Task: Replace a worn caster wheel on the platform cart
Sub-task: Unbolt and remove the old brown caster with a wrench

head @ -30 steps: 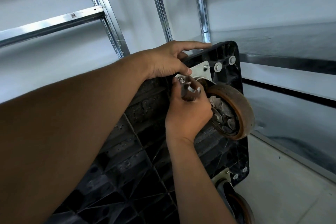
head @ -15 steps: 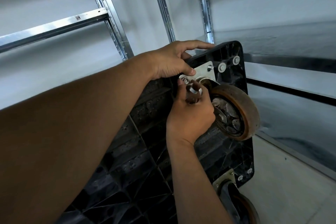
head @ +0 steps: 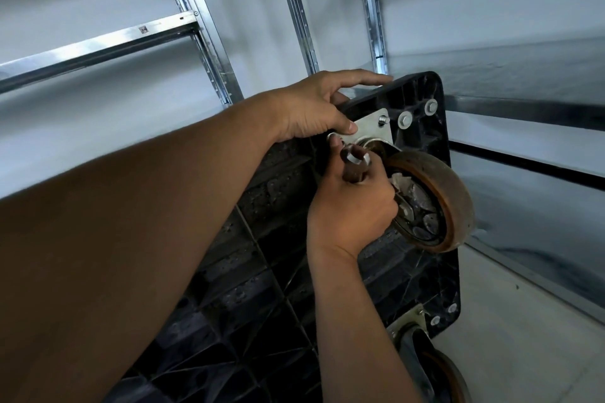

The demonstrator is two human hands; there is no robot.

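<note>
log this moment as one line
left hand: holds platform cart edge | right hand: grips socket tool at caster plate | caster wheel: mounted

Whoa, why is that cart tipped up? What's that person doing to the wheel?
Someone is fixing a platform cart tipped up so that its black underside faces them. Their left hand holds the cart's top edge, thumb on the silver mounting plate. Their right hand grips a dark-handled tool with a silver socket end, close to a bolt at the plate's corner. The worn brown caster wheel hasn't come off yet.
</note>
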